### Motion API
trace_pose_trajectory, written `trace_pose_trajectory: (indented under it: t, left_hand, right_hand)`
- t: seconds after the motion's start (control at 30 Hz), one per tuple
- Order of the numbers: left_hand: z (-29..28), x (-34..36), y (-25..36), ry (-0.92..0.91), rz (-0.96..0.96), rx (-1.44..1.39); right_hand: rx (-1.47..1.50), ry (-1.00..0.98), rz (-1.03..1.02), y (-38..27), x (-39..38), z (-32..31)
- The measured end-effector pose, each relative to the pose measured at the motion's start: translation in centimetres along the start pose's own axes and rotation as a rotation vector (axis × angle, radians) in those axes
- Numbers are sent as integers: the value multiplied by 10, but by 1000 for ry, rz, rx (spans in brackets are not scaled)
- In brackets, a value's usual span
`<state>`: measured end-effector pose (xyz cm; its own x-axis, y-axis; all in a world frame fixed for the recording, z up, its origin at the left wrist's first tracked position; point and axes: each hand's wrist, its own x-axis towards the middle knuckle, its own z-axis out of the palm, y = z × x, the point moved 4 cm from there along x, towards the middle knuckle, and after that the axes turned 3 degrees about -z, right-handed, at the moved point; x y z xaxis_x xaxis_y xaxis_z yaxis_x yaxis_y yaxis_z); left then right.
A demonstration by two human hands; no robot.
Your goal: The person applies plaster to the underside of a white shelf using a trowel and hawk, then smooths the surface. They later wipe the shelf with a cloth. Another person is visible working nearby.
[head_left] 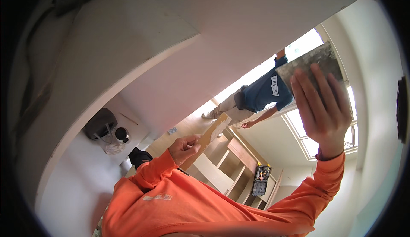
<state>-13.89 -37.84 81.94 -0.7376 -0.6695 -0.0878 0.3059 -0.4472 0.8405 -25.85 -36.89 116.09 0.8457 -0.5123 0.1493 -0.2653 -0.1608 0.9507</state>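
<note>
While the left hand (183,148) has its fingers clenched on a narrow tan strip (209,138) with a pale patch (221,127), which is up and to the left of the black toolbox (261,179) in the view, the right hand (323,111) rests its outstretched fingers on a flat grey plate (316,62), higher than the toolbox and to its right; because the thumb is hidden, I cannot tell whether they grasp it. The work seems to me not finished, as both pieces are with the hands, but how much of the wide pale surface (239,45) above the toolbox is done or left, I cannot judge.
</note>
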Motion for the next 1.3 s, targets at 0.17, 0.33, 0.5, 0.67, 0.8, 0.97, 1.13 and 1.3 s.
trace_pose_trajectory:
  t: [0.17,0.33,0.5,0.67,0.8,0.97,1.13,1.3]
  left_hand:
    - [2,-1,1,1,5,22]
    - [-1,-2,1,19,6,41]
    - [2,-1,1,28,9,14]
    - [4,0,4,38,59,17]
    - [3,1,3,29,47,19]
    - [2,0,1,25,21,10]
    - [-1,1,3,38,49,66]
    - [2,1,0,27,56,9]
  right_hand:
    - [-9,178,83,-5,-19,-3]
    - [-27,262,49,-19,-17,2]
    - [-101,342,37,-17,-12,15]
    - [-74,333,55,-15,-12,19]
    - [-137,329,-32,-17,-14,26]
    - [-77,146,-83,-9,-15,41]
    - [63,196,25,-5,-20,9]
    - [-60,291,-7,-5,-3,-28]
